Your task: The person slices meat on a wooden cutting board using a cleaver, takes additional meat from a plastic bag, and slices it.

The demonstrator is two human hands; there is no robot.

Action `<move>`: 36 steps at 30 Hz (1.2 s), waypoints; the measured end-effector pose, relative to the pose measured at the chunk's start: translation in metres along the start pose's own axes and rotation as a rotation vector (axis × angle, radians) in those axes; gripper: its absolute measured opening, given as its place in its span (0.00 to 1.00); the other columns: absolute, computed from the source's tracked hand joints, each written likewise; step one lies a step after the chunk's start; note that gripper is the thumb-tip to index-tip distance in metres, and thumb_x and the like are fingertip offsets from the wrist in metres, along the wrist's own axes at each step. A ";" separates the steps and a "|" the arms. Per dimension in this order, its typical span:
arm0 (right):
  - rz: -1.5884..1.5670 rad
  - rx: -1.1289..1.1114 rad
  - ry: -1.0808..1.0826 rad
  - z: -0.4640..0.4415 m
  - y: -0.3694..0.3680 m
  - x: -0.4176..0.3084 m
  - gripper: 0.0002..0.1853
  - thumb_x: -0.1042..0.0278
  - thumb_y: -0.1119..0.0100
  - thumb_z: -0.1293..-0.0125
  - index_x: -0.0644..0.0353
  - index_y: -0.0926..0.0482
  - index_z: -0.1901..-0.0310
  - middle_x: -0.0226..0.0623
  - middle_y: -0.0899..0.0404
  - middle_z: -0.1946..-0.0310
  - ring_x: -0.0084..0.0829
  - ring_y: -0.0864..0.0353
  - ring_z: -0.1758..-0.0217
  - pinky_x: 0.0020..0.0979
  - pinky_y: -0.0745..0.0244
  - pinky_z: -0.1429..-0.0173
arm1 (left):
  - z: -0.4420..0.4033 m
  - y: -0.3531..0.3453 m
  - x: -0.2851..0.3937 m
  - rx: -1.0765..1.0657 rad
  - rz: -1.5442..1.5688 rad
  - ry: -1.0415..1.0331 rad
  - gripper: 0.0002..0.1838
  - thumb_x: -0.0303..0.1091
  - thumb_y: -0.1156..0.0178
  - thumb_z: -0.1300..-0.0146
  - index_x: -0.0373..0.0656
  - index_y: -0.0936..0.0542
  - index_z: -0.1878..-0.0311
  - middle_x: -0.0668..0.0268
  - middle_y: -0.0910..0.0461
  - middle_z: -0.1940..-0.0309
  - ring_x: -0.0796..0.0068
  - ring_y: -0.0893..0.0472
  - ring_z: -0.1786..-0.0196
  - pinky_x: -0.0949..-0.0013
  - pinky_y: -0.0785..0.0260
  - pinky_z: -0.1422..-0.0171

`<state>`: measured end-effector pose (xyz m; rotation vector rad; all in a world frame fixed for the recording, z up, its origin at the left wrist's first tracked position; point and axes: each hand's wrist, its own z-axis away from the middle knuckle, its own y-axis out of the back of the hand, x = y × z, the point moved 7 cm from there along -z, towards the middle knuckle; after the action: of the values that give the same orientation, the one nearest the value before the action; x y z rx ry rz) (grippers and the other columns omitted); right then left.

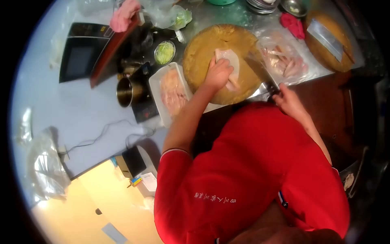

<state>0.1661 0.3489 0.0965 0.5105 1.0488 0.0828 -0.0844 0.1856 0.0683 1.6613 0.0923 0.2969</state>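
Meat [234, 61] in left hand [219, 73], long axis roughly bodyward, knife [263, 72] in right hand [287, 99]

The only view is head-worn and faces forward and steeply down, over the red shirt [243, 162] at the near side to the round board [199, 49] on the table [227, 13] beyond. It sits close enough for the left hand [220, 75] and right hand [287, 99] to show plainly, yet spans wide, from the screen [79, 61] at far left to the second board [345, 40] at far right, its bowed edges fading to black.
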 end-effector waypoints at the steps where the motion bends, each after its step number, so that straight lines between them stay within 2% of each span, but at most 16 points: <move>1: -0.013 -0.014 -0.029 -0.002 -0.005 0.004 0.16 0.65 0.35 0.25 0.65 0.32 0.52 0.57 0.23 0.68 0.57 0.23 0.63 0.49 0.28 0.56 | -0.001 -0.001 -0.002 -0.114 -0.028 0.028 0.13 0.33 0.40 0.37 0.48 0.14 0.50 0.61 0.17 0.44 0.55 0.22 0.35 0.44 0.43 0.21; 2: -0.006 0.010 -0.015 -0.003 -0.005 0.008 0.16 0.65 0.35 0.25 0.65 0.32 0.51 0.58 0.23 0.67 0.57 0.23 0.63 0.49 0.28 0.55 | 0.000 -0.006 -0.004 -0.230 -0.059 0.051 0.12 0.34 0.40 0.37 0.48 0.14 0.52 0.60 0.16 0.45 0.56 0.21 0.36 0.45 0.44 0.20; 5: 0.002 0.073 -0.009 -0.002 -0.004 0.016 0.16 0.64 0.35 0.25 0.65 0.30 0.49 0.59 0.22 0.66 0.58 0.22 0.62 0.50 0.27 0.54 | 0.005 -0.017 -0.013 -0.322 0.029 0.091 0.12 0.33 0.39 0.37 0.48 0.14 0.51 0.57 0.15 0.50 0.52 0.19 0.40 0.46 0.37 0.26; 8: -0.006 0.100 -0.060 0.006 -0.004 0.014 0.16 0.64 0.35 0.25 0.65 0.29 0.48 0.59 0.21 0.65 0.59 0.21 0.61 0.50 0.27 0.54 | 0.018 -0.022 -0.015 -0.029 0.381 0.267 0.11 0.34 0.39 0.36 0.44 0.15 0.52 0.54 0.16 0.55 0.46 0.19 0.46 0.47 0.29 0.35; 11: 0.000 0.118 -0.062 0.010 -0.004 0.006 0.17 0.65 0.34 0.25 0.66 0.28 0.47 0.59 0.20 0.64 0.60 0.20 0.60 0.51 0.27 0.54 | 0.027 -0.029 -0.015 0.128 0.721 0.431 0.12 0.32 0.38 0.38 0.41 0.17 0.52 0.51 0.16 0.54 0.42 0.19 0.48 0.47 0.26 0.42; 14: 0.021 0.125 -0.024 0.011 -0.004 0.005 0.16 0.64 0.34 0.26 0.66 0.28 0.48 0.58 0.20 0.64 0.58 0.20 0.60 0.50 0.26 0.54 | 0.035 -0.022 0.015 0.158 0.572 0.283 0.16 0.30 0.36 0.39 0.39 0.16 0.48 0.49 0.17 0.51 0.44 0.19 0.45 0.51 0.26 0.38; 17: 0.006 0.120 -0.024 0.011 -0.002 0.007 0.16 0.64 0.34 0.26 0.66 0.27 0.49 0.53 0.20 0.66 0.52 0.19 0.62 0.48 0.26 0.55 | 0.038 -0.022 0.034 -0.091 0.379 0.227 0.15 0.27 0.36 0.38 0.40 0.15 0.48 0.51 0.18 0.50 0.45 0.21 0.41 0.54 0.27 0.37; 19: -0.068 0.120 -0.060 0.012 0.000 0.001 0.16 0.65 0.33 0.26 0.67 0.27 0.49 0.49 0.21 0.68 0.45 0.18 0.63 0.46 0.26 0.56 | 0.038 -0.013 0.036 -0.065 0.397 0.230 0.13 0.28 0.35 0.37 0.41 0.14 0.50 0.53 0.19 0.48 0.46 0.23 0.38 0.54 0.27 0.36; 22: -0.158 0.217 0.100 0.007 -0.001 -0.003 0.14 0.67 0.34 0.25 0.66 0.27 0.49 0.38 0.24 0.72 0.32 0.20 0.69 0.39 0.26 0.65 | 0.040 -0.006 0.043 0.080 0.349 0.154 0.11 0.29 0.32 0.37 0.42 0.14 0.51 0.55 0.19 0.45 0.46 0.23 0.36 0.52 0.28 0.34; 23: -0.277 0.144 0.007 0.001 -0.007 0.004 0.14 0.67 0.35 0.25 0.65 0.27 0.48 0.36 0.24 0.72 0.29 0.22 0.72 0.36 0.27 0.68 | 0.041 -0.003 0.046 0.148 0.321 0.115 0.10 0.30 0.32 0.37 0.43 0.13 0.52 0.56 0.19 0.44 0.46 0.23 0.36 0.51 0.28 0.34; 25: -0.514 -0.004 -0.182 -0.007 -0.020 0.015 0.13 0.68 0.36 0.24 0.64 0.26 0.46 0.32 0.25 0.73 0.24 0.25 0.77 0.31 0.29 0.74 | 0.041 -0.006 0.046 0.144 0.304 0.111 0.11 0.30 0.31 0.36 0.43 0.13 0.51 0.56 0.19 0.43 0.47 0.23 0.35 0.49 0.29 0.32; 26: -0.535 -0.014 -0.179 -0.012 -0.025 0.018 0.15 0.68 0.37 0.23 0.63 0.27 0.42 0.29 0.26 0.74 0.19 0.30 0.82 0.26 0.32 0.79 | 0.042 -0.007 0.046 0.142 0.295 0.109 0.11 0.31 0.31 0.36 0.44 0.13 0.51 0.56 0.19 0.42 0.47 0.23 0.34 0.48 0.30 0.31; 29: -0.591 -0.082 -0.280 -0.017 -0.036 0.037 0.17 0.69 0.38 0.24 0.64 0.27 0.38 0.29 0.27 0.74 0.21 0.29 0.82 0.27 0.30 0.79 | 0.044 -0.011 0.047 0.158 0.297 0.130 0.12 0.29 0.32 0.34 0.45 0.12 0.48 0.56 0.19 0.40 0.47 0.24 0.31 0.48 0.31 0.29; 36: -0.631 -0.188 -0.307 -0.009 -0.038 0.053 0.20 0.70 0.40 0.25 0.63 0.28 0.35 0.27 0.28 0.74 0.20 0.29 0.82 0.26 0.30 0.80 | 0.053 -0.018 0.048 0.132 0.279 0.172 0.14 0.28 0.33 0.34 0.47 0.12 0.46 0.59 0.19 0.33 0.49 0.26 0.26 0.48 0.33 0.26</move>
<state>0.1785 0.3346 0.0333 0.0032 0.8481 -0.4398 -0.0235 0.1481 0.0530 1.7780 0.0087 0.6579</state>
